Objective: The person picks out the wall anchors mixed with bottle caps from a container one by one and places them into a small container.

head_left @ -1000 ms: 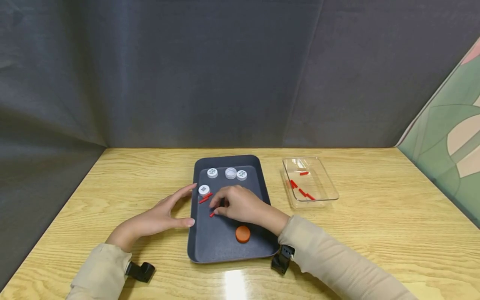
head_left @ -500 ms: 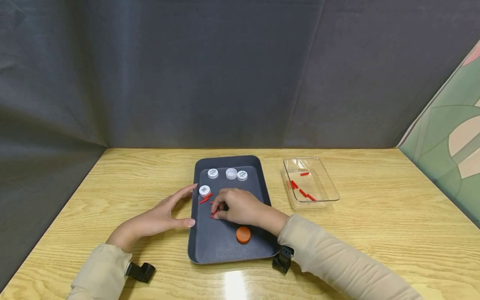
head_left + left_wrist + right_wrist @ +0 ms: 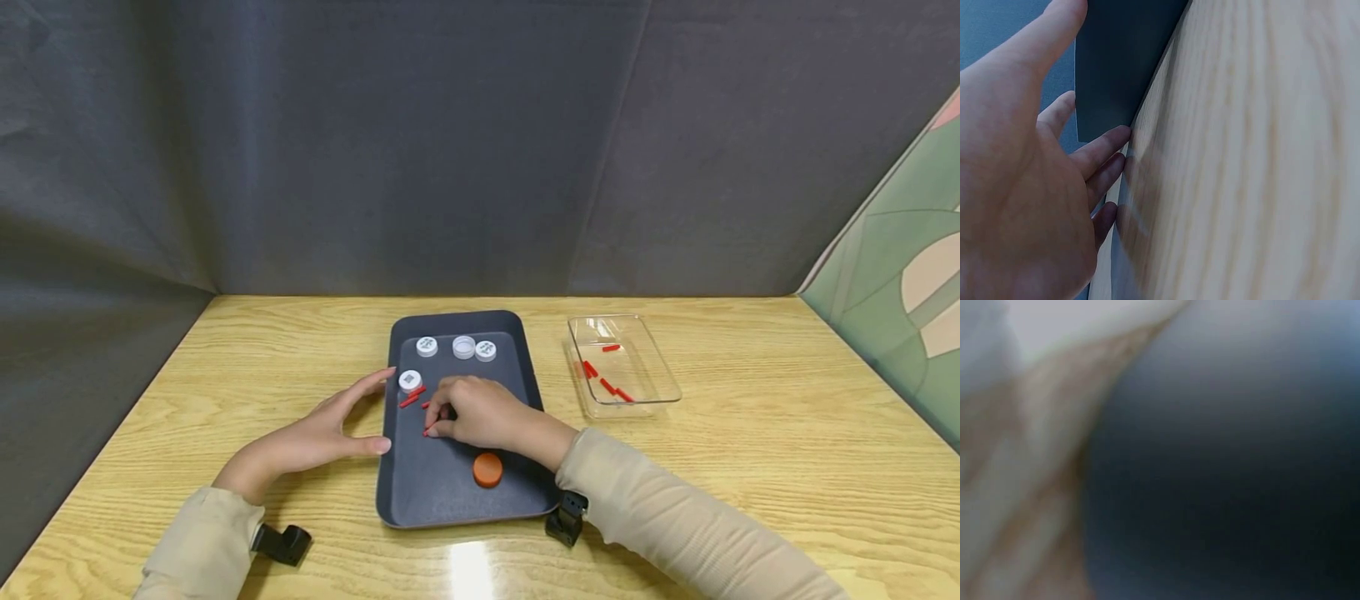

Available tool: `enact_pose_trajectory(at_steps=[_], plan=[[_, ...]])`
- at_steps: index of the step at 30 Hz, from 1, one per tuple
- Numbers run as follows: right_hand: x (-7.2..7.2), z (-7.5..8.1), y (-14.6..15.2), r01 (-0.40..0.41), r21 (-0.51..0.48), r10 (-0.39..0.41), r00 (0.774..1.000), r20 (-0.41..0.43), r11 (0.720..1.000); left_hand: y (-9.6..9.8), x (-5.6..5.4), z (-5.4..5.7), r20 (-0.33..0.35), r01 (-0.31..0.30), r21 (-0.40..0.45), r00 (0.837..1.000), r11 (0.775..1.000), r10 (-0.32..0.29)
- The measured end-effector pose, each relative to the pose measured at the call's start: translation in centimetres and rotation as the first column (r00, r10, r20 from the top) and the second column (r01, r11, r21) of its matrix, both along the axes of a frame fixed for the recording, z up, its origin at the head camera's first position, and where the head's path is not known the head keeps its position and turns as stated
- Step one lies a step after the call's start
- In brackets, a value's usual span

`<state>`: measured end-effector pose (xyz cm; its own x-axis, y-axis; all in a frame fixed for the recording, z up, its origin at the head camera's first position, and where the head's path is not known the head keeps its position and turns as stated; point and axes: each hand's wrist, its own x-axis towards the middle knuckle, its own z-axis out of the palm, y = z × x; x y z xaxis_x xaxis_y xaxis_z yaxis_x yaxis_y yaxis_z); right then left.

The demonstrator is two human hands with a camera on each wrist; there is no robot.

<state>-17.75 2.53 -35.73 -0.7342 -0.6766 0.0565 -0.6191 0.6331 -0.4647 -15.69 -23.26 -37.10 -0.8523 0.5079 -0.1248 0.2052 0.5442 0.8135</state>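
My right hand (image 3: 480, 412) is low over the dark tray (image 3: 427, 504), thumb and fingertips pinching a small red stick (image 3: 427, 432); only its end shows. Another red stick (image 3: 426, 405) peeks out beside the fingers. Further left lie two more red sticks (image 3: 408, 401), next to a white cap (image 3: 410, 382) with a printed mark. My left hand (image 3: 315, 437) stays at the tray's left side, thumb and index finger spread along the rim. In the left wrist view, the fingers of the left hand (image 3: 1029, 169) reach along the tray's outer wall (image 3: 1116, 69).
An orange cap (image 3: 487, 471) lies nearer the tray's front. Toward its back are two white printed caps (image 3: 427, 347) and one hollow-side-up white cap (image 3: 463, 347). A clear box (image 3: 652, 367) with several red sticks stands right of the tray. The right wrist view is blurred.
The right hand has shifted very slightly right, and the red stick in its fingertips has turned so that less of it shows. The left hand has stayed in place.
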Motion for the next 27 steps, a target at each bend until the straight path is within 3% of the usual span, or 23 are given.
enact_pose_trajectory(at_steps=[19, 27], plan=[[0.4, 0.8, 1.2, 0.002, -0.017, -0.002, 1.0, 0.016, 1.0, 0.1, 0.0, 0.0, 0.007, -0.01, -0.009, 1.0, 1.0, 0.01], [0.8, 1.2, 2.6, 0.027, -0.097, -0.029, 0.999, -0.016, 0.995, 0.1, 0.0, 0.0, 0.01, -0.017, -0.011, 1.0, 1.0, 0.017]])
